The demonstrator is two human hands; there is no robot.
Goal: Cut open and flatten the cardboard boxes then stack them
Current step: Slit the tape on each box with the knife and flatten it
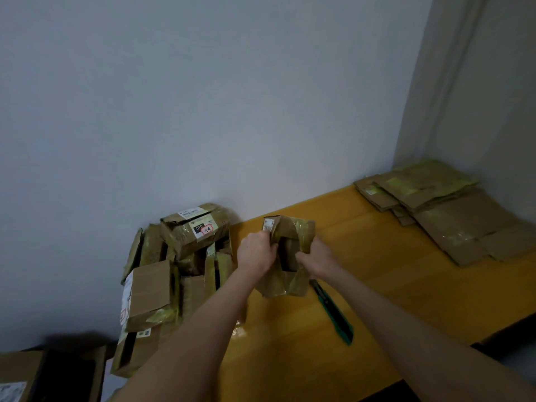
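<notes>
A small taped cardboard box point(290, 236) stands open above the yellow table point(377, 285). My left hand point(255, 250) grips its left wall near a white label, and my right hand point(317, 261) grips its right wall. The two walls are spread apart, showing the dark inside. A green utility knife point(333, 311) lies on the table just right of the box, under my right forearm. A stack of flattened boxes point(452, 216) lies at the far right of the table.
A heap of whole taped boxes point(171, 268) is piled against the wall left of the table. Another brown box point(23, 375) sits at the bottom left corner. A white wall rises behind, with a curtain point(475, 82) at the right.
</notes>
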